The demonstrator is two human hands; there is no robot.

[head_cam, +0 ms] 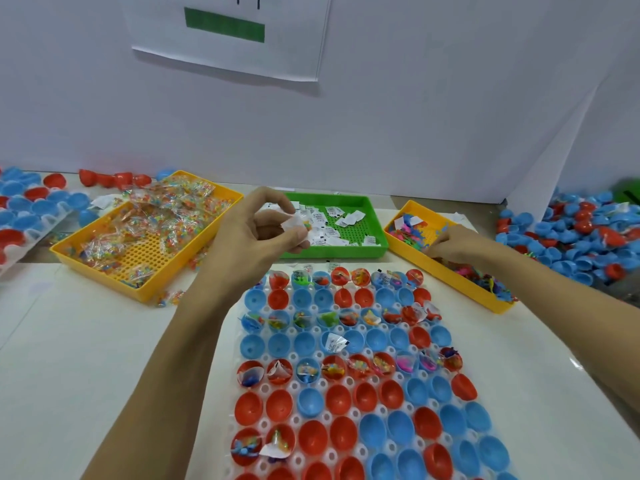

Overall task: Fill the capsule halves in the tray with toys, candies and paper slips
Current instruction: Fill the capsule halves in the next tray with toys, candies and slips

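Note:
A white holder tray (540, 427) in front of me carries rows of red and blue capsule halves (363, 396); some rows hold toys, candy packets and slips, others hold nothing. My left hand (256, 233) hovers above the tray's far end and pinches white paper slips (292, 223) between thumb and fingers. Behind it lies a green tray of paper slips (360, 249). My right hand (450, 245) reaches into the yellow toy tray (446, 277) on the right, fingers down among the small coloured toys; whether it grips one is hidden.
A yellow tray of candy packets (114, 268) sits at the left. Loose red and blue capsule halves pile up at the far right (575, 244), and a second capsule holder (24, 216) lies at the far left. A white partition wall (381, 116) stands close behind the trays.

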